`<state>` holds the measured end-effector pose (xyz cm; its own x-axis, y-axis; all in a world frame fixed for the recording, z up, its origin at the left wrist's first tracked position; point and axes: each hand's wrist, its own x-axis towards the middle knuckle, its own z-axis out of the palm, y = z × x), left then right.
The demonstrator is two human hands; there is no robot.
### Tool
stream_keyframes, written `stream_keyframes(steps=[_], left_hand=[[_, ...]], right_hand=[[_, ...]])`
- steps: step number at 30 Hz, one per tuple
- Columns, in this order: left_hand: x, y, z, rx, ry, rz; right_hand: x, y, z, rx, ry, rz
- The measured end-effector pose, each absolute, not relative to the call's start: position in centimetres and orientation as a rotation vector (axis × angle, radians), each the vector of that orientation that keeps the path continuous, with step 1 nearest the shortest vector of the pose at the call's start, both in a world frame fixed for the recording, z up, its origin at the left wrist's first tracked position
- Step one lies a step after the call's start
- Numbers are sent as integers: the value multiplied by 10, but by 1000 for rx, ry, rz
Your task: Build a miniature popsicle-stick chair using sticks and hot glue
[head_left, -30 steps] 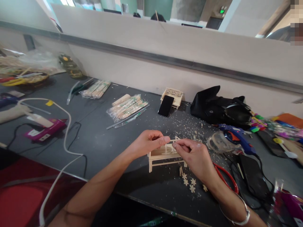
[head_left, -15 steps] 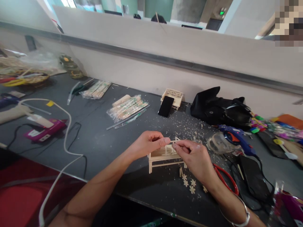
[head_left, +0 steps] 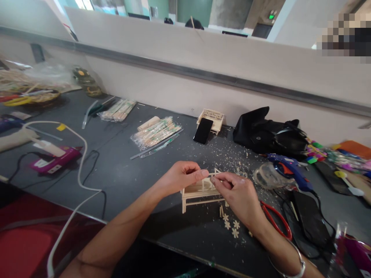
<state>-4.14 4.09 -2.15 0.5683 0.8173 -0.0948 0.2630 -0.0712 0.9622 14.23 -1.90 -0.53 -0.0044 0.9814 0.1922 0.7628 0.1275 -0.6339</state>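
Note:
A miniature wooden bench (head_left: 197,196) made of pale sticks stands near the front of the dark table. Above it, my left hand (head_left: 185,178) pinches one end of a thin wooden stick (head_left: 213,174) between thumb and fingers. My right hand (head_left: 239,193) is closed on the stick's other end; its fingers hide part of the bench's right side. Whether the stick touches the frame I cannot tell. Just in front of the bench lie several small flower-shaped wooden pieces (head_left: 235,233) and a few short sticks (head_left: 221,211).
A phone (head_left: 203,130) leans on another small wooden model (head_left: 218,122) at the back. Packets of sticks (head_left: 158,132) lie to the left. At right are a black bag (head_left: 269,133), a blue glue gun (head_left: 294,170) and red-handled pliers (head_left: 276,220). Wood crumbs are scattered about.

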Motion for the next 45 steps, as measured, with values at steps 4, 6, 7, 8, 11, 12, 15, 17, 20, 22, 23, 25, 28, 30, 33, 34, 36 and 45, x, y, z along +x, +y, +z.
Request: stream_keyframes(steps=[4, 6, 7, 8, 11, 12, 15, 17, 20, 22, 23, 25, 28, 30, 33, 34, 36, 45], left_hand=[[-42, 41, -20, 1612, 926, 585], [-42, 40, -19, 1601, 919, 587], [-42, 40, -19, 1597, 914, 588], [-42, 40, -19, 1595, 908, 590], [-41, 40, -19, 1589, 891, 611], [-41, 40, -20, 1589, 884, 621], [-42, 40, -21, 1587, 861, 645], [-42, 39, -22, 1570, 847, 648], [-43, 39, -22, 1545, 838, 649], [-43, 40, -23, 1552, 834, 644], [-43, 40, -23, 1559, 832, 640], [-44, 40, -24, 1569, 829, 635], [-44, 41, -25, 1568, 826, 636], [-44, 41, -25, 1571, 820, 633], [-44, 41, -25, 1586, 822, 630], [-45, 41, -25, 1593, 829, 627], [-45, 41, -26, 1610, 843, 621], [-45, 42, -26, 1617, 838, 619]], right_hand=[[142, -19, -5, -1705, -1822, 470], [142, -20, -5, -1722, -1818, 476], [142, -20, -5, -1727, -1816, 478], [142, -20, -5, -1730, -1815, 476], [142, -20, -5, -1722, -1812, 468], [142, -20, -5, -1714, -1810, 467], [142, -19, -5, -1693, -1814, 467], [142, -19, -4, -1691, -1817, 466], [142, -19, -3, -1686, -1821, 472], [141, -19, -3, -1678, -1823, 478], [141, -19, -2, -1676, -1821, 480], [141, -19, -2, -1674, -1815, 479], [141, -19, -3, -1678, -1813, 470], [141, -19, -3, -1685, -1820, 472], [141, -19, -3, -1694, -1833, 461], [141, -20, -3, -1695, -1838, 453], [142, -20, -3, -1693, -1847, 437], [142, -19, -3, -1696, -1825, 475]])
